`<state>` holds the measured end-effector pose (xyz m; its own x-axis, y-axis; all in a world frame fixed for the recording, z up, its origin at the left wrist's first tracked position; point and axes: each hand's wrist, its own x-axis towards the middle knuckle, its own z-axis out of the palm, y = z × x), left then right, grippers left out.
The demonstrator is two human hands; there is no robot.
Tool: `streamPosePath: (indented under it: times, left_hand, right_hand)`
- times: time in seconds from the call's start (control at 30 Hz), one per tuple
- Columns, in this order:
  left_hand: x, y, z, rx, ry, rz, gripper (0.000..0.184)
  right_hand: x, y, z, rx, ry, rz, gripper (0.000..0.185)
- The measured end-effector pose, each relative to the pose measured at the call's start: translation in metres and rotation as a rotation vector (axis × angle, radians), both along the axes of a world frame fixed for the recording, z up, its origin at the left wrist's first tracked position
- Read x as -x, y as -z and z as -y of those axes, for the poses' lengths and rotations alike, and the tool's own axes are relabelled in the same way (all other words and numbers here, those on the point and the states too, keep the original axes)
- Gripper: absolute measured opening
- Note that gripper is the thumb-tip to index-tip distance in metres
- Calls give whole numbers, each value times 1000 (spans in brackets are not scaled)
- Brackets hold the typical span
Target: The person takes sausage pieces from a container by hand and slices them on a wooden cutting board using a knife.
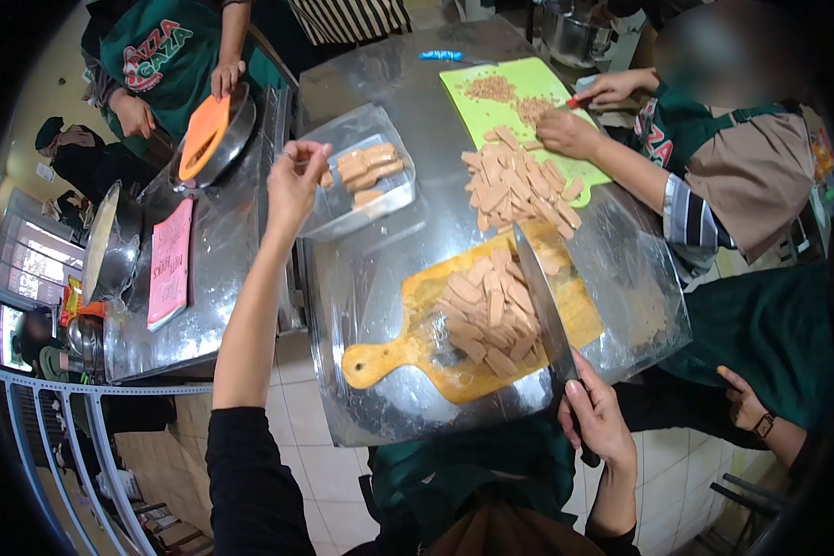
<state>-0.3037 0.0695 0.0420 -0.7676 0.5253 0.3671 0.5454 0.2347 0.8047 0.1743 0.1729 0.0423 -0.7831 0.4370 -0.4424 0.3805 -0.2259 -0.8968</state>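
My right hand grips the dark handle of a large knife, whose blade lies along the right side of a wooden board. Left of the blade, a heap of cut sausage pieces covers the board's middle. My left hand is raised at the left edge of a clear plastic container, its fingers curled in and thumb near the fingertips; whether something small is between them is hard to see. Inside the container are whole sausages. Another pile of cut sausage lies beyond the board.
A co-worker's hand is at a green cutting board with chopped bits, at upper right. At upper left, another person holds an orange board over a metal bowl. A pink notebook lies on the left table.
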Motion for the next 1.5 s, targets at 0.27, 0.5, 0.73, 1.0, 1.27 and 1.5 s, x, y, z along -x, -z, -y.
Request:
streamPosePath:
  times: [0.27, 0.5, 0.73, 1.0, 1.27, 1.5]
  left_hand:
    - [-178, -20, 46, 94, 81, 352, 21]
    - [-259, 25, 56, 167, -103, 427, 22]
    - [-278, 35, 50, 256, -123, 177, 25]
    - [-275, 27, 70, 298, -119, 302, 27]
    - [-267, 26, 67, 318, -101, 463, 29]
    - [-269, 28, 61, 301, -23, 575, 28]
  right_hand:
    - [-9, -11, 22, 89, -223, -22, 57]
    - [13, -1, 38, -84, -437, 2, 60]
    - [15, 2, 29, -184, -413, 60, 60]
    - [11, 12, 31, -156, -395, 21, 61]
    - [11, 15, 31, -179, -402, 24, 59]
    - [8, 16, 29, -214, -386, 15, 56]
